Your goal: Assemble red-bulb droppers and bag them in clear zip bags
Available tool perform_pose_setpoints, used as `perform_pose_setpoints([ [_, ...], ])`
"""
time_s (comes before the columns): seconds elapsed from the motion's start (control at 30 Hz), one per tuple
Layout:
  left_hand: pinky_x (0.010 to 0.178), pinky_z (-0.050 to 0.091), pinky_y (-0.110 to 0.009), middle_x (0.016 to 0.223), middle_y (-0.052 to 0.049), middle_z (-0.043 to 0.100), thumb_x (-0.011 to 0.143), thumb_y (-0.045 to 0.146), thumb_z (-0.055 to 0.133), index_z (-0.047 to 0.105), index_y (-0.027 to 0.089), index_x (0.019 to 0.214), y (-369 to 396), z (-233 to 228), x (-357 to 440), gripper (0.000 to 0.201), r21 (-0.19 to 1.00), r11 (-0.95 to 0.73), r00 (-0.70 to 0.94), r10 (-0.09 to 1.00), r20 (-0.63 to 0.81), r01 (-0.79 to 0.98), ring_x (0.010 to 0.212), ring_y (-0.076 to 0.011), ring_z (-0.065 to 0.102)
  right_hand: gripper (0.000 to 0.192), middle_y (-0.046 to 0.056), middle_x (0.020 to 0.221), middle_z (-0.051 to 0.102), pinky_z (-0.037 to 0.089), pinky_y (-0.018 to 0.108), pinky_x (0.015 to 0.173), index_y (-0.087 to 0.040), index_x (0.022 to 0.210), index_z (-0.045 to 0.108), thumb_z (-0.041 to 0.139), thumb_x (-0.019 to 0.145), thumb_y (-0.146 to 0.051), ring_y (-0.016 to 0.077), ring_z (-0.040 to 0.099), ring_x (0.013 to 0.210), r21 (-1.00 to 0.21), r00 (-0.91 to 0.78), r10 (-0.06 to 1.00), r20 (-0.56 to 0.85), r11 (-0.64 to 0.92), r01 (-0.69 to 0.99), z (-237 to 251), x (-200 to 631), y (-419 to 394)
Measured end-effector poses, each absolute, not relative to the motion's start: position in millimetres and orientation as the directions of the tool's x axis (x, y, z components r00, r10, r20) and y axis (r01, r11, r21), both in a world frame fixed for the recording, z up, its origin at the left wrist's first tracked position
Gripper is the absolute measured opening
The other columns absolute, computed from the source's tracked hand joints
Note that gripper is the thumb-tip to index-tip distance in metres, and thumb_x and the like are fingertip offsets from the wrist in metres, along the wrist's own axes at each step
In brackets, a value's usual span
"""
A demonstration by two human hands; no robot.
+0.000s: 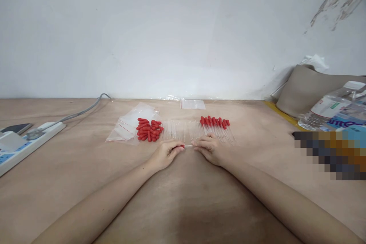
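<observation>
My left hand (168,154) is closed in a pinch around a red rubber bulb (182,146), only partly visible. Facing it, my right hand (211,149) grips a thin glass dropper tube (188,146), which runs level between the two hands and meets the bulb at the left fingertips. Behind my left hand lies a heap of loose red rubber bulbs (148,130). Clear glass tubes (169,129) are laid side by side in the middle. Beyond my right hand, several droppers (215,121) lie in a row with red bulbs on their far ends.
Clear plastic zip bags (123,126) lie left of the bulbs, and another flat bag (193,104) is near the wall. A power strip (36,141) with a grey cable (82,112) and a phone (17,127) sit left. On the right are a plastic bottle (323,107) and a grey-brown container (297,89).
</observation>
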State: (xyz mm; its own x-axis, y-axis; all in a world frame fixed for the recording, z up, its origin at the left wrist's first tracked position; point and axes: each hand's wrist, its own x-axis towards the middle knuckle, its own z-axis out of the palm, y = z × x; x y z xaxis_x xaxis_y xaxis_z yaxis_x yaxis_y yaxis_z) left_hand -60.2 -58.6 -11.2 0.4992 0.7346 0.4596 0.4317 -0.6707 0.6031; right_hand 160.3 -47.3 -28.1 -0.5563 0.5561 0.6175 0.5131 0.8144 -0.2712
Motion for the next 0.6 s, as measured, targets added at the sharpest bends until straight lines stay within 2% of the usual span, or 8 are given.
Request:
perform_pose_setpoints([
  [0.2, 0.067, 0.043, -0.021, 0.077, -0.001, 0.063, 0.086, 0.022, 0.047, 0.062, 0.017, 0.088, -60.2, -11.4, -60.9, 0.016, 0.574, -0.681, 0.546, 0.722, 0.425, 0.454, 0.071, -0.0117, 0.057, 0.019, 0.001, 0.08, 0.065, 0.029, 0.03, 0.073, -0.022, 0.095, 0.062, 0.044, 0.087, -0.024, 0.0097, 0.056, 0.067, -0.193, -0.621, 0.506, 0.598, 0.844, 0.501, -26.8, 163.7, -40.9],
  [0.4, 0.067, 0.041, -0.021, 0.078, -0.001, 0.063, 0.086, 0.023, 0.046, 0.061, 0.017, 0.087, -60.2, -14.3, -60.3, 0.017, 0.508, -0.721, 0.615, 0.682, 0.396, 0.472, 0.072, -0.0119, 0.057, 0.022, 0.002, 0.074, 0.063, 0.025, 0.029, 0.068, -0.021, 0.092, 0.062, 0.041, 0.088, -0.024, 0.0096, 0.052, 0.062, -0.046, -0.695, 0.462, 0.55, 0.848, 0.528, -19.4, 167.2, -43.6],
  [0.6, 0.065, 0.04, -0.022, 0.076, -0.002, 0.06, 0.088, 0.026, 0.042, 0.059, 0.017, 0.088, -62.8, -15.6, -60.5, 0.019, 0.456, -0.747, 0.639, 0.657, 0.399, 0.483, 0.071, -0.0123, 0.054, 0.024, 0.002, 0.067, 0.06, 0.023, 0.028, 0.064, -0.017, 0.084, 0.062, 0.039, 0.087, -0.022, 0.0093, 0.045, 0.055, -0.05, -0.713, 0.486, 0.506, 0.841, 0.539, -11.1, 161.9, -56.7],
])
